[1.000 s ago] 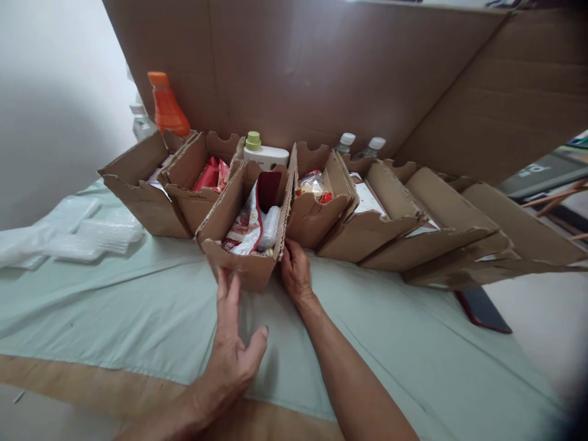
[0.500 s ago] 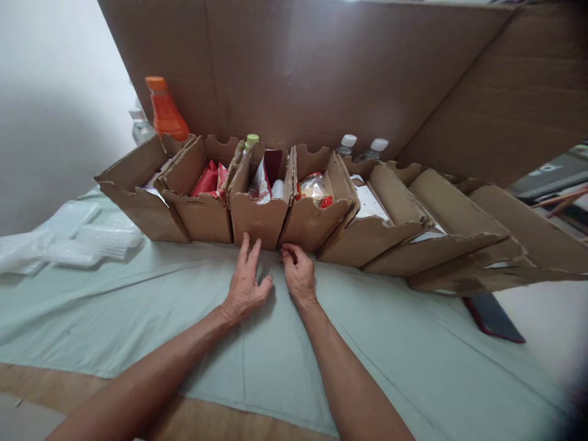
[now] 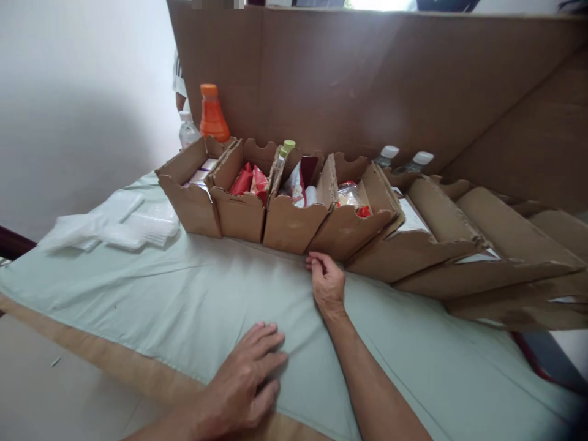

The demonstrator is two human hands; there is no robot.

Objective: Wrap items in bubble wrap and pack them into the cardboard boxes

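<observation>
My left hand (image 3: 250,373) is over the pale green cloth (image 3: 220,288) near the table's front edge, fingers stretched and a little apart, holding nothing. At the foot of the row of cardboard boxes, my right hand (image 3: 328,282) has its fingers curled together. Its fingertips are close to the lower edges of the box with a white-and-maroon packet (image 3: 297,184) and the box with clear-and-red packets (image 3: 350,196). Whether anything is between those fingers is hidden. Farther left are a cardboard box (image 3: 241,217) holding red packets (image 3: 250,180) and another box (image 3: 190,205) holding white-and-purple packs.
Clear plastic bags (image 3: 122,220) lie at the left. Behind the boxes stand an orange bottle (image 3: 214,116) and white-capped bottles (image 3: 389,154), before a tall cardboard panel (image 3: 321,79). More boxes (image 3: 500,220) lean over at the right, above a dark flat object (image 3: 554,361).
My left hand has drawn back from the box front toward the table's near edge. The right hand stays by the box bases. The view has turned left.
</observation>
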